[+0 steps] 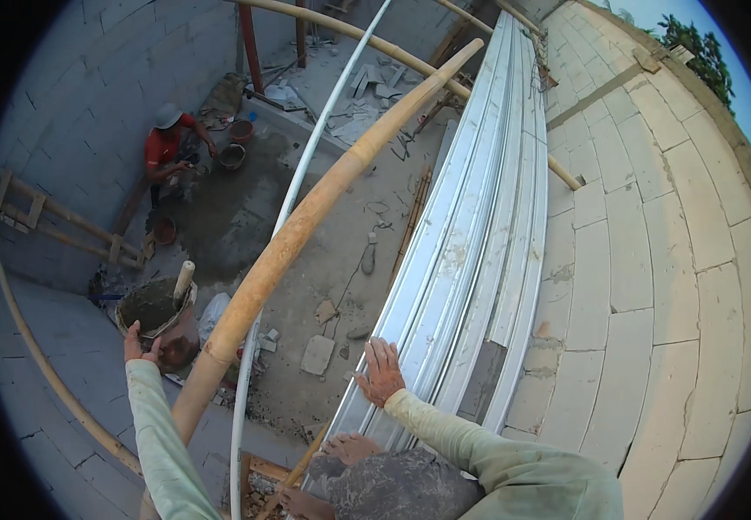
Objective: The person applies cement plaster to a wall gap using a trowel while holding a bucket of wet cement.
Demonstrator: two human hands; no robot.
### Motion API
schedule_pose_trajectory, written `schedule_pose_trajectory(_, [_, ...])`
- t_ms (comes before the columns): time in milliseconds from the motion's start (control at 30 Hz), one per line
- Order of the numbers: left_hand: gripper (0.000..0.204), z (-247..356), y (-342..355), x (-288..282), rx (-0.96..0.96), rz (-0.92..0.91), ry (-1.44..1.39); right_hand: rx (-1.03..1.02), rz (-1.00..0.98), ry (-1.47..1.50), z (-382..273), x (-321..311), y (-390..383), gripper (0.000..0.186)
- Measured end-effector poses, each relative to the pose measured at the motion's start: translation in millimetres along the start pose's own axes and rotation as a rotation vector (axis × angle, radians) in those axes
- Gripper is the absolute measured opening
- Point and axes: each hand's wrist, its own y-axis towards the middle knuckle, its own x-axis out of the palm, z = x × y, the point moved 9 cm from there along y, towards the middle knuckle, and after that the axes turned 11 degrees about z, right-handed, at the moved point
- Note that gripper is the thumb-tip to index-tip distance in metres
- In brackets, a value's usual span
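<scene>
At the left, my left hand [141, 345] grips the near rim of a bucket [186, 334] holding grey wet mortar [152, 305]. A light round handle [184, 282] sticks up out of the mortar; its lower end is hidden. My right hand [381, 373] lies flat, fingers stretched, on a stack of long silvery metal profiles [445, 286]. My bare feet [347, 449] rest beside and on the profiles, low in the picture.
A thick bamboo pole [293, 227] and a thin white pipe [306, 160] cross between my hands. Far below, a person in red [165, 147] crouches by wet mortar and buckets [232, 156]. A pale block wall [635, 286] rises at the right. Rubble [317, 355] lies below.
</scene>
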Motion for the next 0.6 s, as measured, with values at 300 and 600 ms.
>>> schedule_pose_trajectory(300, [0.064,35,-37,103,0.098,-0.116,-0.25,-0.02,0.045,0.043,-6,3,-2,0.075])
schedule_pose_trajectory(600, [0.084,68,-91,135,0.231,-0.24,-0.043,-0.033,0.073,-0.022,-1,1,-1,0.074])
